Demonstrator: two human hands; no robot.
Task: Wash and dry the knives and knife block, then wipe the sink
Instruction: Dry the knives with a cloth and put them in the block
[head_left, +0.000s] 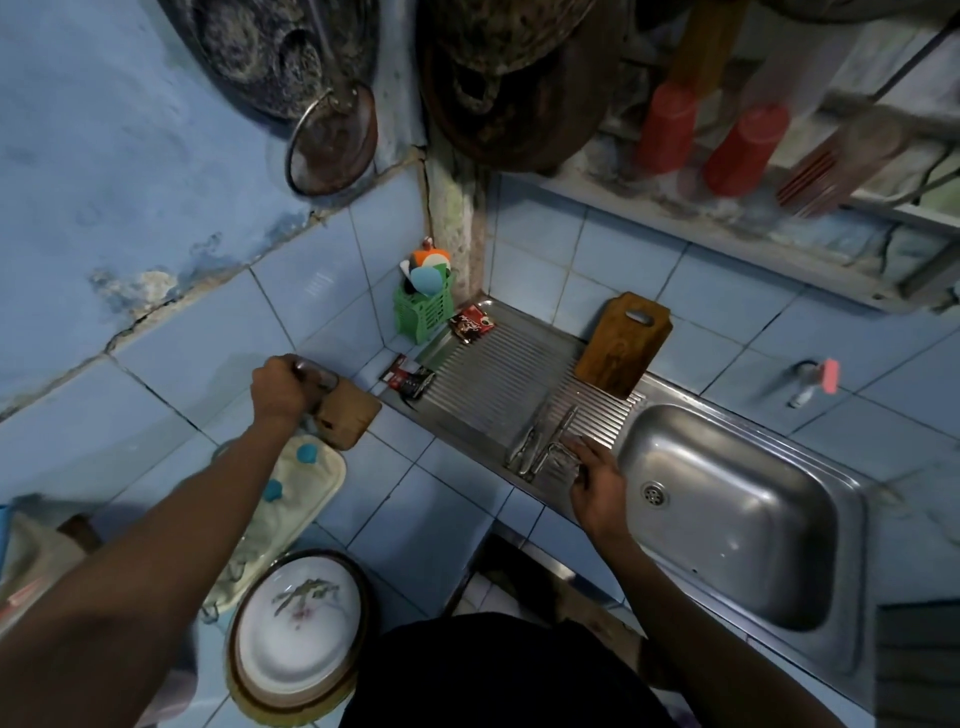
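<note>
Now left hand (280, 387) grips a knife handle (317, 375) at the knife block (347, 415) on the tiled table, likely pulling it for washing. Right hand (597, 480), fingers relaxed, rests on knives (540, 441) laid on the drainboard (483, 374) beside the sink (727, 514), staged together.

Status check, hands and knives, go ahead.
Left hand grips a metal handle at the knife block. Right hand rests on the knives lying on the drainboard. Sink basin dry-looking, nothing blocking.
</note>
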